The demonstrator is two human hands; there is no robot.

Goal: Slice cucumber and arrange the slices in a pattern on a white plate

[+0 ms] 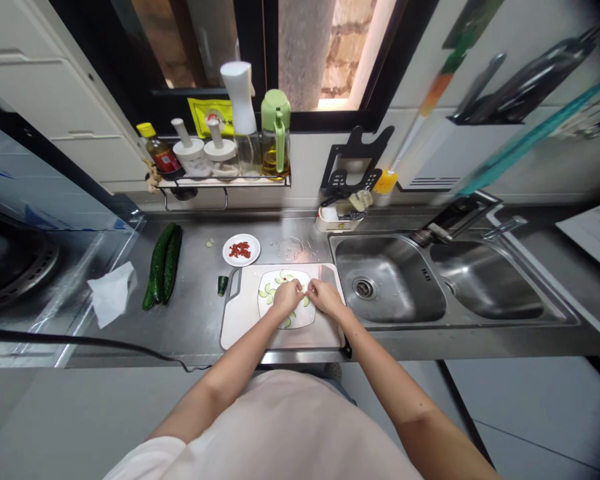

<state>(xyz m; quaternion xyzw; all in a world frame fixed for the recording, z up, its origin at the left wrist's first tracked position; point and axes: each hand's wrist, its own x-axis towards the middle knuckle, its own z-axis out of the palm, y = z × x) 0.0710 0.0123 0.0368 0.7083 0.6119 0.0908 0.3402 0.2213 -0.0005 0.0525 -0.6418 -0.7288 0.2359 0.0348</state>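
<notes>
My left hand [287, 296] and my right hand [324, 296] meet fingertip to fingertip above a squarish white plate [266, 321] with a thin dark rim. The fingers of both are pinched together; whatever lies in them is too small to make out. Thin pale-green cucumber slices [269, 291] are laid about the plate, some right beneath my fingertips. The plate rests on a light cutting board [243, 313] with a grey-edged handle slot. Just behind the board, a round white dish [255, 245] holds chopped red bits [239, 250].
Left of the board lie a cucumber end [223, 285], two whole cucumbers [161, 267] and a crumpled white tissue [113, 291]. A double steel sink [390, 283] adjoins the board's right side. A seasoning rack [225, 181] hangs behind. A black cable [105, 341] crosses the front left.
</notes>
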